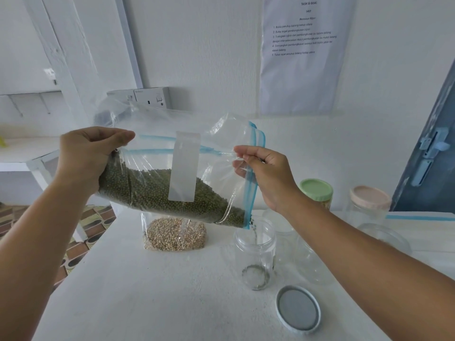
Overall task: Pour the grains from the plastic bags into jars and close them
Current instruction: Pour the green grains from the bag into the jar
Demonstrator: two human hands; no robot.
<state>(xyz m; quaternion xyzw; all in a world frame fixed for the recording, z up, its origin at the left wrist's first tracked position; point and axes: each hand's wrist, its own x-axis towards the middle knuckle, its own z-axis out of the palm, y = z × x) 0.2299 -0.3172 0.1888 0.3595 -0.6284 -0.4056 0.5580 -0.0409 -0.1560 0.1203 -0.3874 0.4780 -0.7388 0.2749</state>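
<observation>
A: How is the bag held, and which way is it pointed?

B: A clear zip-top plastic bag [172, 168] of small, round, dark green grains [152, 190] is held in the air above the white table [152, 291]. Its long axis is tilted, the closed bottom raised at the left and the blue-zippered mouth dropped to the lower right. The mouth's lowest corner is set directly over an open clear jar [254, 254], and a thin stream of grains is seen falling into it. A scatter of grains is already gathered on the jar's floor.

A: And the hands?

B: The raised bottom end is gripped by the left hand [88, 153], with fingers curled over the top and the grains bunched beneath the palm. The zipper edge is pinched by the right hand [268, 173] between thumb and fingers.

A: What can be said of materials and shapes?

B: The bag's film is thin, glossy and creased, and a frosted white rectangular label is borne on its face. The jar is a smooth, transparent cylinder.

A: And around it?

B: A round lid [298, 311], grey inside with a pale rim, is laid on the table just in front of the jar. A second bag of pale beige grains [174, 233] is lying behind, beneath the held bag. To the right, a green-lidded jar [316, 191] and a pink-lidded jar [369, 200] are stood, with more clear jars nearby.
</observation>
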